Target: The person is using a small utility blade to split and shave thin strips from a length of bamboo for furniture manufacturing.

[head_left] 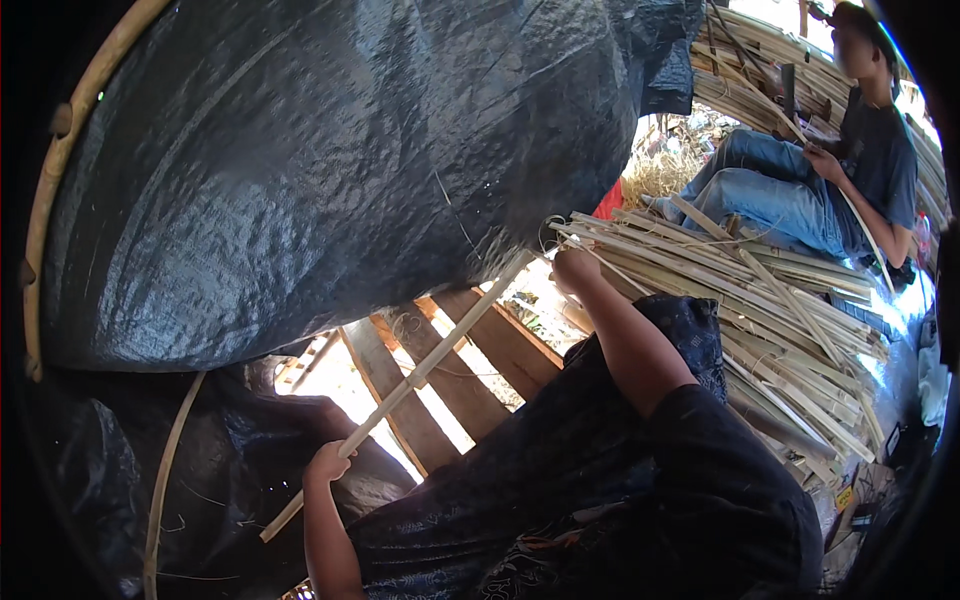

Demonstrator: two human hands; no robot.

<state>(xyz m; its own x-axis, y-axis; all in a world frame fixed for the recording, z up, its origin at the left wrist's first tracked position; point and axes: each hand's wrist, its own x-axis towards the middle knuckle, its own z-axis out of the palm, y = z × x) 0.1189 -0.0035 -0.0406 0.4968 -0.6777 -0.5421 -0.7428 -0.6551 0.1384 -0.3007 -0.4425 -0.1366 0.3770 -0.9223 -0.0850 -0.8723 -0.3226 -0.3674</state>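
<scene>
A long pale bamboo strip (430,365) slants across my lap, its lower end past my left hand and its upper end close to my right hand. My left hand (328,464) is closed round the strip near its lower end. Held up at the far end, my right hand (577,270) is a closed fist; what sits in it is hidden, and the spot beside it is blurred. Thin curled slivers (570,232) show by that hand. Beneath the strip lie wooden slats (455,350) with bright gaps between them.
Black plastic sheeting (330,170) fills the upper left, edged by a bamboo pole (50,200). Many split bamboo strips (780,340) are heaped to my right. Beyond them a seated person (870,150) in jeans holds a bent strip (865,230).
</scene>
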